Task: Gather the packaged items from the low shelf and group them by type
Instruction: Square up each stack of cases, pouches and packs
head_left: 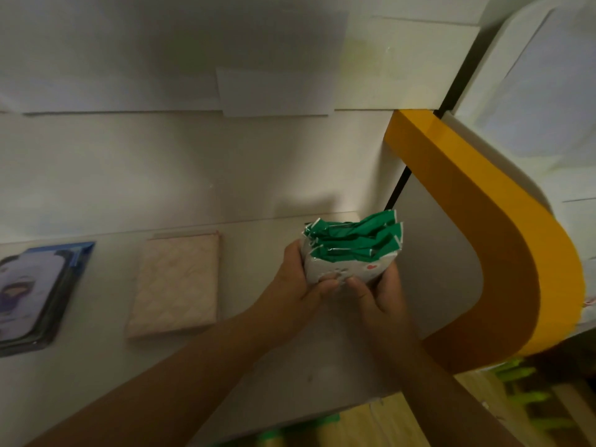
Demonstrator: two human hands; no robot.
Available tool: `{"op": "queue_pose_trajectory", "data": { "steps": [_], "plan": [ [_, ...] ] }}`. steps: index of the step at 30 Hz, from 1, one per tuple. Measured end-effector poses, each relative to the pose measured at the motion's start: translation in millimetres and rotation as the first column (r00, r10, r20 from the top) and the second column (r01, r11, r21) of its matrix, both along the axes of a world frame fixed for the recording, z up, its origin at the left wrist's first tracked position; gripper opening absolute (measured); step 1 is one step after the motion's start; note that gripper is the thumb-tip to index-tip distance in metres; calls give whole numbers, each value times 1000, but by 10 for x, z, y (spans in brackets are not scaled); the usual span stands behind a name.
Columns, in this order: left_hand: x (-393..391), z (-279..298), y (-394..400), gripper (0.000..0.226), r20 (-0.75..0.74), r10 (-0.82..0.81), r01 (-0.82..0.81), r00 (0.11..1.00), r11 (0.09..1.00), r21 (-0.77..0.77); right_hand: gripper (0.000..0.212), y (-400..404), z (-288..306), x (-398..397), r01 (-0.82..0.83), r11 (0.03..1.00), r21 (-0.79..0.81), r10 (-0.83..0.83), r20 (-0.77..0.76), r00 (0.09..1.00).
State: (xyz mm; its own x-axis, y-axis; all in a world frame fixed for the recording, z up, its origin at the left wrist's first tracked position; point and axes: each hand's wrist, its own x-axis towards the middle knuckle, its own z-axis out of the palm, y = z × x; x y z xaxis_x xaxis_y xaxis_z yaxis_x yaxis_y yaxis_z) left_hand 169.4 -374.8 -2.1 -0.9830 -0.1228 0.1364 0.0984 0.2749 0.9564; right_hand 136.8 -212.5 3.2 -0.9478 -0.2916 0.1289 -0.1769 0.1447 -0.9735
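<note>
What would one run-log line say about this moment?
left hand: holding green-and-white packets | right hand: holding same bundle | shelf: beige packet, blue package lying apart

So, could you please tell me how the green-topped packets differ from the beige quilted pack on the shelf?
The green-topped packets are a bundle held upright between the left hand and right hand; the beige quilted pack is single, lying flat and untouched. The packets are white with green ends; the pack is plain beige. Both are soft, sealed packaging.
</note>
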Motion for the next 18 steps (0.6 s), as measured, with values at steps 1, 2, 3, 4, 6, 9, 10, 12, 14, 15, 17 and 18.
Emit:
{"op": "queue_pose_trajectory", "data": {
  "steps": [1,2,3,4,6,9,10,12,14,15,17,18],
  "plan": [
    [-9,-29,-5,62,-2,5,-5,1000,1000,-9,58,1,-16,-4,3,1000,6,-3,1,1000],
    [-11,-62,-14,64,-3,8,-8,1000,1000,-28,58,-1,-25,-11,4,1000,14,-4,2,1000],
    [-17,-84,-20,64,-5,9,-10,1000,998,-55,58,1,-35,-20,2,1000,26,-2,2,1000],
    [-14,-95,-29,63,-3,9,-9,1000,997,-79,58,5,-37,-26,0,999,33,0,4,1000],
    [-9,-92,-34,63,2,11,-10,1000,994,-107,56,12,-51,-41,-6,999,38,6,-1,1000],
    [-14,-99,-32,62,-4,43,-43,999,988,-149,54,15,-82,-63,21,999,38,-21,-2,1000],
    [-19,-95,-35,62,-7,66,-66,998,982,-178,53,12,-85,-74,31,999,34,-31,-1,1000],
    [-35,-76,-51,67,1,125,-121,992,964,-237,51,1,-75,-120,57,998,37,-57,6,998],
    [-28,-35,-51,72,28,171,-159,985,956,-247,47,-14,-36,-170,87,995,49,-88,26,996],
    [-31,-36,-39,72,40,189,-175,981,957,-229,44,-23,-6,-193,93,994,54,-96,52,994],
    [-39,-32,9,64,69,231,-215,971,959,-187,34,-32,53,-236,76,993,92,-86,117,989],
    [-40,-12,34,58,88,251,-233,964,957,-174,29,-38,73,-261,58,991,120,-76,151,986]
  ]
}}
